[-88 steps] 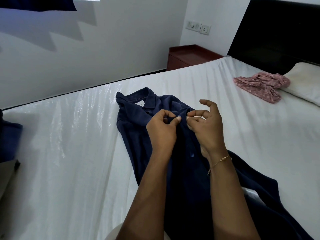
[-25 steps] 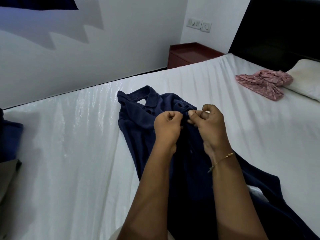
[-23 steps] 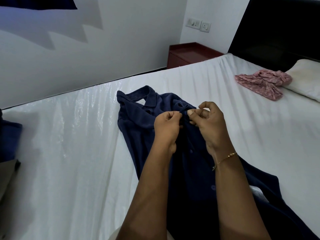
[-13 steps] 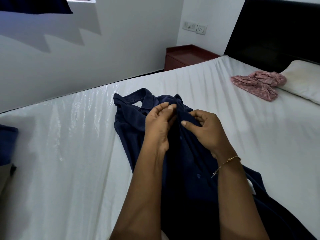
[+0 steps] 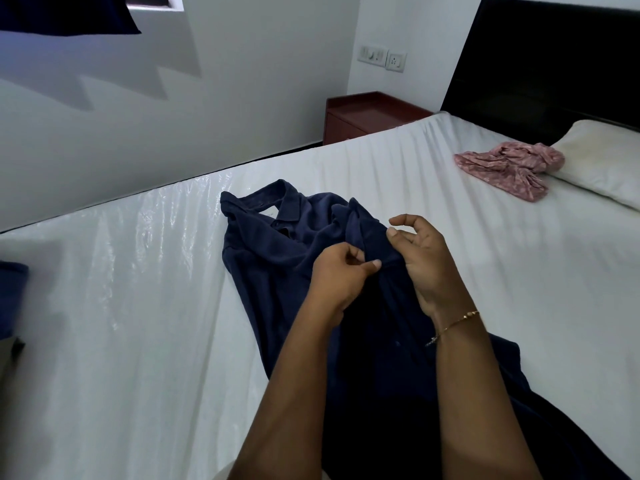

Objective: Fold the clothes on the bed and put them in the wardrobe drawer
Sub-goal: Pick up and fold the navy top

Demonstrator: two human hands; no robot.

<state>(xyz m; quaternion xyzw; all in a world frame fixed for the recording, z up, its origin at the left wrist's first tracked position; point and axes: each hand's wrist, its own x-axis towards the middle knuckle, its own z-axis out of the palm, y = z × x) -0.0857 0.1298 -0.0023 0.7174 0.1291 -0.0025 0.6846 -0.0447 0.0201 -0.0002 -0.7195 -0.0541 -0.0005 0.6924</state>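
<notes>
shirt [image 5: 277, 251], navy with a collar, lies spread on the bed [image 5: 138, 323] in the middle of the frame, collar toward the upper left, its lower part running off the bottom right. left hand [image 5: 337, 277] pinches a fold of the shirt's front between thumb and curled fingers. right hand [image 5: 420, 258] sits just beside it to the right, palm on the cloth, thumb pressing the same raised fold while the other fingers are loosely curled above it; whether it truly grips the cloth is hard to tell. bracelet [image 5: 453, 323] circles the right wrist. pink cloth [image 5: 509, 168] lies crumpled in the upper right, touching a pillow [image 5: 602, 161]. nightstand [image 5: 367, 114] stands beyond the bed at upper centre.
</notes>
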